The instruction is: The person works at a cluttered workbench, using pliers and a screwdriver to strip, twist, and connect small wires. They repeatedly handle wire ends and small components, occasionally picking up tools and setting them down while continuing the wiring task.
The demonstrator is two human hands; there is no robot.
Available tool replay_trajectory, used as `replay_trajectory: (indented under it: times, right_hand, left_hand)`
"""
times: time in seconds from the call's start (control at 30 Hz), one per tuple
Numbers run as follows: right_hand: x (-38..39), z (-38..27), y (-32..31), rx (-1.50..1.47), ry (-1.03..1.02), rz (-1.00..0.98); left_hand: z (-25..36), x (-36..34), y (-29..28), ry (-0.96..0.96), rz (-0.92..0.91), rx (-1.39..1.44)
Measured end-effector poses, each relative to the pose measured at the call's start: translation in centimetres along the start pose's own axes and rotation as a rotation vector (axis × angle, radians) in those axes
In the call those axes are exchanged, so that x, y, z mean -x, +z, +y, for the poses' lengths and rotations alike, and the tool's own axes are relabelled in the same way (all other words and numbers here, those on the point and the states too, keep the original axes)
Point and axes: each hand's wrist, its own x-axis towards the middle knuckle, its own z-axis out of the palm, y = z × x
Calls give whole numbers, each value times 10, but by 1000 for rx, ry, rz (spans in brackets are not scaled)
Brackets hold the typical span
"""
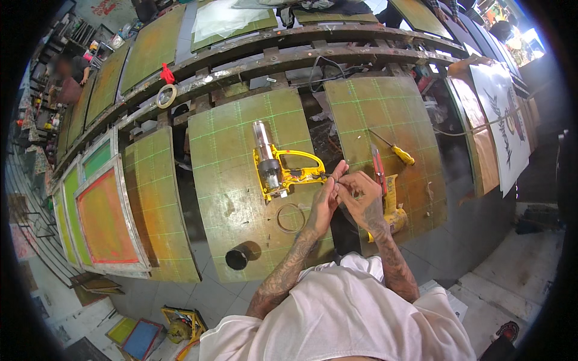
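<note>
1. White shirt (337, 313) is sitting nearest the camera.
2. Right hand (366, 201) is pinching dark wiring (318, 177), fingers together; left hand (325, 203) is meeting it, probably steadying; left fingers' grip: can't tell.
3. Opened yellow heat gun (271, 167) is lying innards-up on the board (220, 198), likely for access.

There are 1 yellow heat gun (269, 168), 1 screwdriver (402, 154) and 1 black cylinder (237, 259). Rings (279, 218) number 2.

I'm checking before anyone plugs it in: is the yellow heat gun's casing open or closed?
Open: the metal tube and dark inner parts lie exposed in the yellow casing, with no cover over them.
</note>
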Motion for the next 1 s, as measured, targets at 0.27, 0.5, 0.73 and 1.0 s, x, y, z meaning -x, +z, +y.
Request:
replay_trajectory:
  times: [0.27,0.5,0.73,1.0]
  right_hand:
    - [21,11,0,-8,-109,1]
    - [50,23,-7,44,-92,-55]
    - [66,43,7,-102,111,82]
    - [73,74,40,-187,372,100]
  left_hand:
    - [16,21,-21,-66,226,-783]
    - [24,34,-1,-324,120,-901]
    - [-35,44,-16,53,199,-922]
    - [-42,54,-9,323,273,-1148]
